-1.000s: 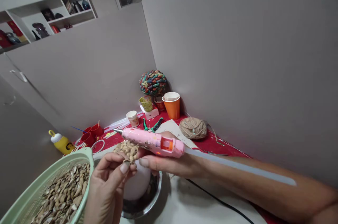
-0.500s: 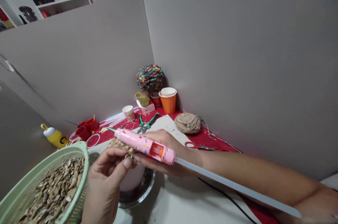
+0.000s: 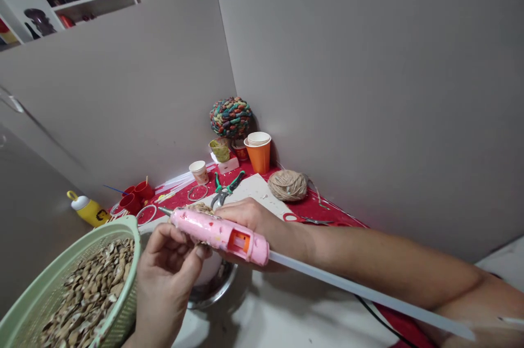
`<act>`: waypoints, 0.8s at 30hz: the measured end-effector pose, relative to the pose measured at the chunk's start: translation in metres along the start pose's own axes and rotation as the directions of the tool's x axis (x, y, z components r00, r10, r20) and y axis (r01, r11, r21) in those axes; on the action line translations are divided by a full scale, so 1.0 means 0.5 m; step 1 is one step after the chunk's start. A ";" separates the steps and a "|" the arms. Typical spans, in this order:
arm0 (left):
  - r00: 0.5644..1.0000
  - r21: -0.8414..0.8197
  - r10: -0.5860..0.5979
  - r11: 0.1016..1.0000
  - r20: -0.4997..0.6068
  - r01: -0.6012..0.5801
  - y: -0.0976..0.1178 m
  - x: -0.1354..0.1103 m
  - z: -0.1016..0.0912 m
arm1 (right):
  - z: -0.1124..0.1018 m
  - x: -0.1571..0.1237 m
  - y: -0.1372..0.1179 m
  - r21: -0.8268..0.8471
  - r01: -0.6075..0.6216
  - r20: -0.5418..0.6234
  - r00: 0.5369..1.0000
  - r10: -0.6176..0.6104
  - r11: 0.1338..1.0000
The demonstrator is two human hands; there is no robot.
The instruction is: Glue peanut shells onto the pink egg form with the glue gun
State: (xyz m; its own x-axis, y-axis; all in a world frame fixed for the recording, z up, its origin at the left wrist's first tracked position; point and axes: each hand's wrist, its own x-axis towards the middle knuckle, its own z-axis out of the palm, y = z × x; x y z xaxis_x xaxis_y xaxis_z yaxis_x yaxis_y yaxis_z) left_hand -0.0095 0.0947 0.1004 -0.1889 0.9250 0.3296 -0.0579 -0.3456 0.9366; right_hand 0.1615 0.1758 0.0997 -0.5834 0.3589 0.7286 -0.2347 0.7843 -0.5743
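My right hand [image 3: 249, 222] grips a pink glue gun [image 3: 216, 232], nozzle pointing left, with a long clear glue stick [image 3: 368, 296] trailing back along my forearm. My left hand [image 3: 167, 274] is raised just below the gun, fingers pinched together at a small shell piece I can barely see. Behind both hands a white ball [image 3: 208, 269], partly covered with brown shells [image 3: 200, 207], rests in a steel bowl [image 3: 216, 290]. A green basket [image 3: 45, 293] full of shell pieces sits at the lower left, beside my left hand.
On the red cloth [image 3: 311, 208] at the back stand an orange cup stack [image 3: 258, 152], a multicoloured ball [image 3: 231, 116], a twine ball [image 3: 289, 185], green-handled pliers [image 3: 227, 187], a small paper cup [image 3: 199, 171], red cups [image 3: 135, 198] and a yellow bottle [image 3: 88, 210]. A black cord [image 3: 376, 318] runs under my forearm.
The glue gun and my right hand have moved left and tilted downwards at the back. My left hand has moved up close under the gun. The view has shifted a little.
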 end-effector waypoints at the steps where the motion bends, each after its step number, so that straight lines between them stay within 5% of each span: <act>1: 0.999 -0.039 -0.034 0.999 0.032 0.036 0.002 0.000 0.002 | -0.001 0.002 -0.006 0.047 -0.005 -0.005 1.000 0.006 0.999; 5: 0.973 -0.225 -0.169 0.953 0.160 0.202 0.018 0.000 0.009 | -0.007 0.016 -0.038 0.295 -0.163 0.157 0.980 0.120 0.942; 10: 0.935 -0.324 -0.257 0.887 0.245 0.329 0.038 0.001 0.003 | -0.018 0.018 -0.052 0.517 -0.397 0.319 0.911 0.260 0.758; 17: 0.975 -0.275 -0.198 0.936 0.099 0.218 0.025 0.022 -0.009 | -0.030 0.003 -0.063 0.232 -0.283 0.238 0.944 0.228 0.931; 24: 0.998 -0.091 -0.014 0.996 0.053 0.019 0.028 0.020 -0.018 | -0.017 0.015 -0.057 0.098 -0.187 0.072 0.981 0.180 0.978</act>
State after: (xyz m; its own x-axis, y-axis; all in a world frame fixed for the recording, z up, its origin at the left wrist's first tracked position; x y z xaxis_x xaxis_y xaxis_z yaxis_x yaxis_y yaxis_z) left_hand -0.0211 0.0977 0.1156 -0.1357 0.9369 0.3223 -0.1504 -0.3410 0.9280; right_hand 0.1702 0.1606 0.1247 -0.6703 0.4572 0.5846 -0.1968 0.6500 -0.7340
